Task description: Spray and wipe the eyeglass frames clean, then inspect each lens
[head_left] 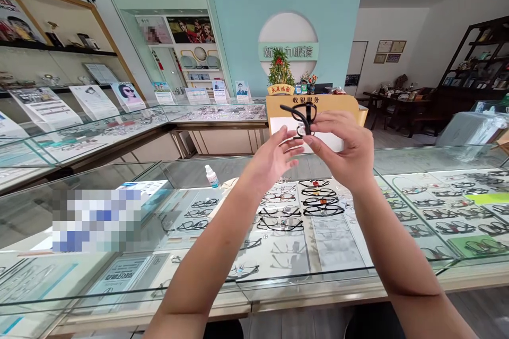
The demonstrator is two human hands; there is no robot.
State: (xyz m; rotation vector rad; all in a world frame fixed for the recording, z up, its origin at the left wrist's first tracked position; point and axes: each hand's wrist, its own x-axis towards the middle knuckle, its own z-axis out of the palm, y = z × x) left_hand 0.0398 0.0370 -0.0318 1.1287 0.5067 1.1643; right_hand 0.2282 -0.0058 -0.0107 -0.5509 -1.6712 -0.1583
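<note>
Your glass-topped bench [286,299] stretches across in front of you, with eyeglass frames [323,202] in rows beneath the glass, probably so each shows clearly. Your left hand [273,163] is open, fingers spread; whether it touches the black glasses [308,115] is unclear. Your right hand [347,142] pinches them above the bench, likely for steadiness.

Directions are read from the view centre. 12 to 1 o'clock: round white sign [288,24] on a pale green wall [238,5]; below the sign, a leafy plant [280,71]. 2 o'clock: four framed sheets [389,51]. 3 o'clock: plastic-wrapped object [471,132]. 8 o'clock: small bottle [212,177], upright on the glass-topped surface [318,293]. Between 9 and 10 o'clock: standing cards [88,103].
</note>
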